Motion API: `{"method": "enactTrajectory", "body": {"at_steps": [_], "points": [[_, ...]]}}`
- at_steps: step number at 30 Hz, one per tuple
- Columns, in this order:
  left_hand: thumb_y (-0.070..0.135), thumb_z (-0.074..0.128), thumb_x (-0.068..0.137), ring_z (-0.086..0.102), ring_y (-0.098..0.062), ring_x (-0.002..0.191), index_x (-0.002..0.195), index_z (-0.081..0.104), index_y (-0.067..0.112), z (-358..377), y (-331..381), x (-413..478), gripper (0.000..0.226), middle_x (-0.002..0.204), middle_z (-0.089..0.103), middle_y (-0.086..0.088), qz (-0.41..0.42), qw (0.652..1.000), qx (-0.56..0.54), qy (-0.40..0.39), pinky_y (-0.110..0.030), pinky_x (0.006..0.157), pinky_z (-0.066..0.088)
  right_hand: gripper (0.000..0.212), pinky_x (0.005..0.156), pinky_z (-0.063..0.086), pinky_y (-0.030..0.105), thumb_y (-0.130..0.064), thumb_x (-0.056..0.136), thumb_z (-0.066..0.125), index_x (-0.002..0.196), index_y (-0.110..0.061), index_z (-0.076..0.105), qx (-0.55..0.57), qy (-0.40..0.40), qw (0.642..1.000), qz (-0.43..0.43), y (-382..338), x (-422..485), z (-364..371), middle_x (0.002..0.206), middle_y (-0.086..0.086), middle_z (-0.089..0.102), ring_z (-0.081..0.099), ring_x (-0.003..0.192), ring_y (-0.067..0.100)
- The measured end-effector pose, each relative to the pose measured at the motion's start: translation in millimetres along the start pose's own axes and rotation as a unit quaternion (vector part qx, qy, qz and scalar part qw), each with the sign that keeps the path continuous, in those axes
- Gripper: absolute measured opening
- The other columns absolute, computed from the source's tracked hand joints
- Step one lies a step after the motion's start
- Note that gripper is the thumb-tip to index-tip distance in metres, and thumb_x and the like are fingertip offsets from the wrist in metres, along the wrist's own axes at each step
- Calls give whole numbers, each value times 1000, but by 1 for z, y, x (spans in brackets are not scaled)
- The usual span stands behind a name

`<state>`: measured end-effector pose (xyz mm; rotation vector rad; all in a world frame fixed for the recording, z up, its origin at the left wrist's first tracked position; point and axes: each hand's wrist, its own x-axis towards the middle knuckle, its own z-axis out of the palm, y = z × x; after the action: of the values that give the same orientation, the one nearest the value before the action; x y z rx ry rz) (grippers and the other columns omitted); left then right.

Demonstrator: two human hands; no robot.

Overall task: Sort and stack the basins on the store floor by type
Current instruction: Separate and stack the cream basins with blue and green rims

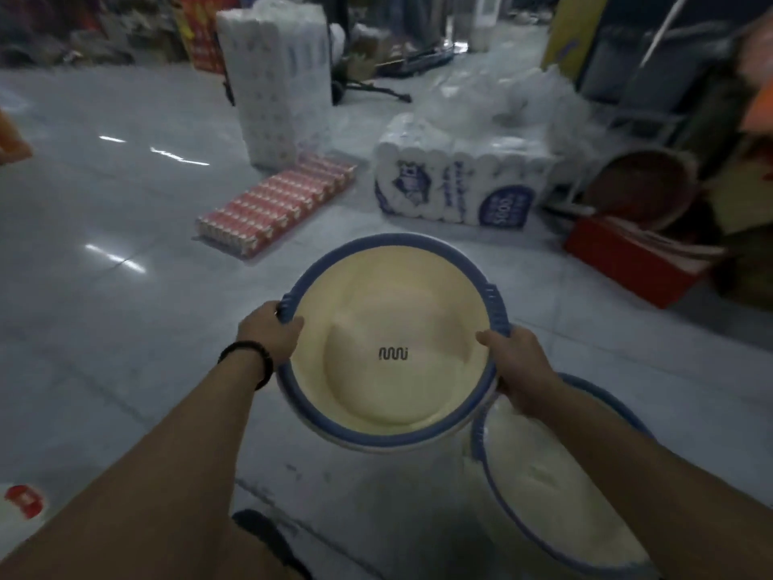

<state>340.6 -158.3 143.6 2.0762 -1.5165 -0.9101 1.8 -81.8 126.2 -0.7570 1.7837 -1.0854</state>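
Gripping a basin (393, 328) by its rim, the left hand (270, 330) curls round at 9 o'clock and the right hand (516, 366) at 3 — both hold it above the glossy grey floor (104, 286). A second basin (552, 487) sits at 5 o'clock. Tissue packs (456, 186) lie at 12. Both basins are cream inside with blue rims — the held one bears a wavy black mark.

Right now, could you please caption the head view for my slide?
The left hand and right hand grip a blue-rimmed cream basin beside a matching basin above the floor.
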Motion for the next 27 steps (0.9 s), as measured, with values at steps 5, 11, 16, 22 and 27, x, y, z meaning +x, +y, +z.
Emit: {"method": "enactTrajectory", "body": {"at_steps": [5,11,16,22,27], "points": [[20,72,90,65,-29,100,143,56,14,86,83,-36,55,127,69,-10,94,992,27,-81,-37,83,56,6,70,58,44,-20,103,64,104,-17,70,-3,104,994,-22,31,-14,-139,96,13,74,71,90,37],[18,76,88,70,-28,92,123,69,11,192,140,-80,37,113,74,-10,142,977,37,-156,-40,71,64,10,82,61,51,-20,95,68,94,-12,73,-4,213,976,41,99,-19,-250,93,17,75,73,96,42],[27,81,84,71,-32,97,124,67,12,257,139,-83,46,114,74,-12,128,966,90,-205,-49,82,64,13,83,47,40,-21,102,62,112,-16,57,-97,243,961,85,151,-18,-276,99,6,61,59,97,31],[34,77,88,59,-20,88,126,63,10,303,143,-91,46,117,71,-9,182,930,255,-192,-29,77,52,29,81,43,36,-20,103,60,127,-3,58,-212,212,946,122,217,-10,-296,115,18,67,64,105,37],[25,66,94,55,-22,80,120,55,7,326,133,-96,33,115,64,-13,174,903,347,-182,-31,67,47,26,79,43,35,-22,103,56,121,-4,60,-274,161,936,148,237,2,-298,121,20,69,64,105,36]]}}
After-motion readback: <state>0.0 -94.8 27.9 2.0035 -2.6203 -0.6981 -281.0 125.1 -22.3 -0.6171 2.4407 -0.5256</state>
